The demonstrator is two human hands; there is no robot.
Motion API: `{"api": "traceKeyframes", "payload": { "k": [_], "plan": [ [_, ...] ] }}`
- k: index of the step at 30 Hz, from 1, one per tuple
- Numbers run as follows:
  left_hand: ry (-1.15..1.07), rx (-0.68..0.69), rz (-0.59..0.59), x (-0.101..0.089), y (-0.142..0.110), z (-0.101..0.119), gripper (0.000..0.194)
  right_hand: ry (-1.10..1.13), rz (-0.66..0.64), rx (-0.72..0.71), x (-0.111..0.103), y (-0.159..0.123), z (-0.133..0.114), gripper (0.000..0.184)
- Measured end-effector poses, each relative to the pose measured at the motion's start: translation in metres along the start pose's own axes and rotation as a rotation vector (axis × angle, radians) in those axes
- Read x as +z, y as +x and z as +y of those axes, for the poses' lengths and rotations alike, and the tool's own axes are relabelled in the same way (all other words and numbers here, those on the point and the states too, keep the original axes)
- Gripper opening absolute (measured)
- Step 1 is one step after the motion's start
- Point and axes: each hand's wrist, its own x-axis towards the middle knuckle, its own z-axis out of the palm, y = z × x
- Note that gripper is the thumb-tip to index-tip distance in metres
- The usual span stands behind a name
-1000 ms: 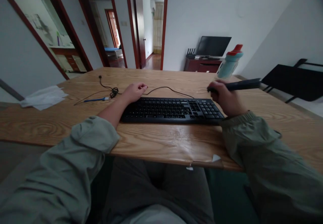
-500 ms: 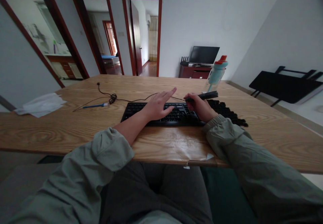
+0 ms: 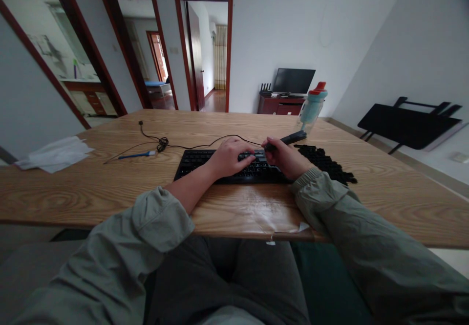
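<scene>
A black keyboard (image 3: 252, 173) lies in front of me, with bare patches among its keys. My left hand (image 3: 231, 157) is over its middle, fingers bent down towards the keys and thumb apart; I see nothing held in it. In my right hand (image 3: 284, 157), above the keyboard's right part, is a slim black tool (image 3: 296, 137), its thick end pointing up and right. The tool's tip is hidden by the fingers, so its kind is unclear. Beside the keyboard on the right, several loose black keycaps (image 3: 328, 162) lie in a patch, partly behind my right wrist.
A blue brush (image 3: 135, 155) and a coiled cable (image 3: 161, 144) lie left of the keyboard. White tissues (image 3: 54, 154) are at the table's far left. A bottle with a red lid (image 3: 310, 107) stands beyond the keycaps. The wooden table's front edge (image 3: 234, 234) is close to my lap.
My left hand's fingers have gone from stretched out and raised to bent down over the keys. The right hand and its tool have shifted slightly left, with the tool's thick end tilted further up.
</scene>
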Motion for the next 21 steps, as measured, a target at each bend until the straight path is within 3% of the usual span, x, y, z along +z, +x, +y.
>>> {"api": "traceKeyframes", "payload": {
  "k": [8,15,21],
  "plan": [
    [0.028,-0.01,0.084,-0.0043,-0.0003,-0.0008,0.015,-0.147,-0.012,0.008,-0.0002,-0.0001,0.0045,0.039],
    [-0.082,0.092,-0.109,0.0041,-0.0017,-0.0041,0.015,-0.12,0.013,-0.013,0.0,-0.0007,0.0018,0.038],
    [-0.065,0.07,-0.072,0.0016,-0.0016,-0.0023,0.015,-0.115,0.006,-0.026,-0.0021,0.0006,0.003,0.038]
  ]
}}
